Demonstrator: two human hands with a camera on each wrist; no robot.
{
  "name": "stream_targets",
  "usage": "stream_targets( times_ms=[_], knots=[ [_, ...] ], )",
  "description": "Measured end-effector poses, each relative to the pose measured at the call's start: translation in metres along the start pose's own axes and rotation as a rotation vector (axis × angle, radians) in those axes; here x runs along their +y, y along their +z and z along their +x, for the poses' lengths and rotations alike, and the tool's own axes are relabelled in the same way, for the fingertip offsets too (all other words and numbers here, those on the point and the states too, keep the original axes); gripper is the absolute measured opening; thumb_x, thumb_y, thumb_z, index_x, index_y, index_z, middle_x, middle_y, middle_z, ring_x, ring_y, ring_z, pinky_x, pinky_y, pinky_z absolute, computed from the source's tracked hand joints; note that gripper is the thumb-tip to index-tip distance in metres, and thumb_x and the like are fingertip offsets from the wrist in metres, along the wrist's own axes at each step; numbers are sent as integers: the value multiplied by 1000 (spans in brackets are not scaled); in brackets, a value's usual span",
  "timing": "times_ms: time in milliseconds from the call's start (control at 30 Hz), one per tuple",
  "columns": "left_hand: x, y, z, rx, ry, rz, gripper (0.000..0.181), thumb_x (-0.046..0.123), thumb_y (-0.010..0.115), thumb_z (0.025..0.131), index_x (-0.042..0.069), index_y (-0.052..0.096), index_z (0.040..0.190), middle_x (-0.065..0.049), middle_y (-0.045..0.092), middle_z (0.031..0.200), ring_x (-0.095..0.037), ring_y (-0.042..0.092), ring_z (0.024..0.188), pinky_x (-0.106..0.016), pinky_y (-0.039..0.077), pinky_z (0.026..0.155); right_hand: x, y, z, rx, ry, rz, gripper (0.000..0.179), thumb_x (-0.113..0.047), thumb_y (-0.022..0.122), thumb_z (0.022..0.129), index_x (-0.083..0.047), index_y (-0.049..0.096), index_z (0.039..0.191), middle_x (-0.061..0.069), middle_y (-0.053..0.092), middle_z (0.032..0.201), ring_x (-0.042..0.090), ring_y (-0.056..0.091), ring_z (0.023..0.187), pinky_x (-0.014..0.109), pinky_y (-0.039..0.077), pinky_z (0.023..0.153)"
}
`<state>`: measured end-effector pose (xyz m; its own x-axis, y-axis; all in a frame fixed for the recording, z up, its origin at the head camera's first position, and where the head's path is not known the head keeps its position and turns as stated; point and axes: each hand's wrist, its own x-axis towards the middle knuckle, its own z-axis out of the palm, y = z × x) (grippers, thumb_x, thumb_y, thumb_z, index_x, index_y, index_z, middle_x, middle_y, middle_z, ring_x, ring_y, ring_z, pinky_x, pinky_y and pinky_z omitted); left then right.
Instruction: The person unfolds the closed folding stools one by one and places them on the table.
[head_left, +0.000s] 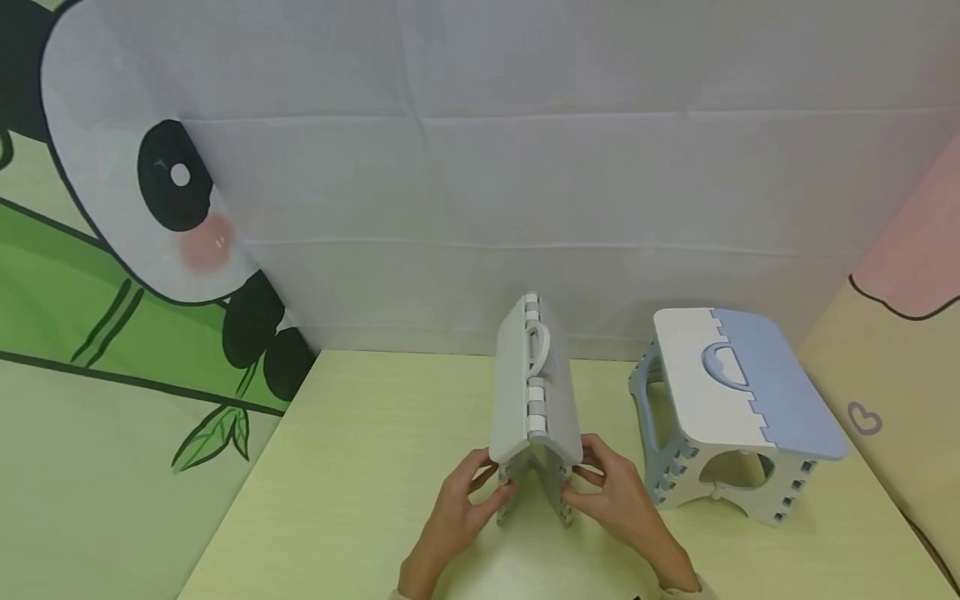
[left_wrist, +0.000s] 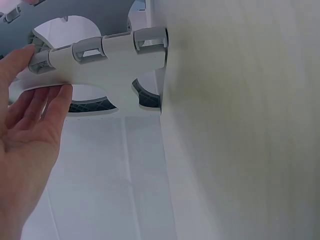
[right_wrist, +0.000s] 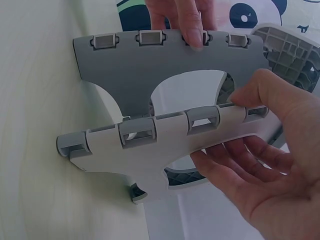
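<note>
A grey-white folding step stool (head_left: 536,375) stands half folded on the table, its hinged top peaked like a roof with a carry handle at the ridge. My left hand (head_left: 459,504) pinches the near edge of its left side, thumb on the hinged leg panel. On the opposite side my right hand (head_left: 617,498) grips the matching edge between thumb and fingers. The right wrist view shows the two leg panels (right_wrist: 170,62) spread apart at an angle, with cut-out openings. In the left wrist view, fingers of my left hand (left_wrist: 30,145) curl around a panel's edge.
To the right stands a second folding stool (head_left: 750,383), fully unfolded, with a white and blue top. The pale yellow table (head_left: 360,467) meets a white cloth backdrop (head_left: 525,183) behind. A panda print (head_left: 135,183) covers the left side.
</note>
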<state>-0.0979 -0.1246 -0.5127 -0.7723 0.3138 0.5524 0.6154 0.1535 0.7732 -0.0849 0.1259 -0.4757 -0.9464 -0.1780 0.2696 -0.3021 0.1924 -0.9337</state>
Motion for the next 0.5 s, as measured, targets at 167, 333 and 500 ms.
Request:
stream_targets(
  times_ms=[167, 333, 500],
  knots=[
    [0, -3, 0, 8, 14, 15, 52, -2, 77, 89, 6, 58, 136, -11, 64, 128, -29, 64, 116, -41, 56, 96, 1, -2, 0, -2, -13, -6, 50, 14, 77, 80, -6, 62, 123, 11, 66, 121, 20, 68, 111, 29, 57, 91],
    [-2, -7, -1, 2, -22, 8, 49, 0, 76, 91, 9, 59, 136, -9, 64, 129, -27, 63, 118, -39, 54, 98, 2, -4, 1, 1, -23, -16, 50, 14, 77, 79, -6, 63, 123, 12, 67, 122, 15, 68, 111, 29, 57, 91],
    [-6, -9, -2, -9, -30, 15, 49, 1, 75, 93, 11, 58, 137, -7, 64, 130, -26, 63, 120, -38, 54, 99, 3, -6, 0, 3, -14, -19, 51, 13, 78, 79, -6, 63, 123, 12, 67, 122, 15, 68, 111, 29, 57, 91]
  ],
)
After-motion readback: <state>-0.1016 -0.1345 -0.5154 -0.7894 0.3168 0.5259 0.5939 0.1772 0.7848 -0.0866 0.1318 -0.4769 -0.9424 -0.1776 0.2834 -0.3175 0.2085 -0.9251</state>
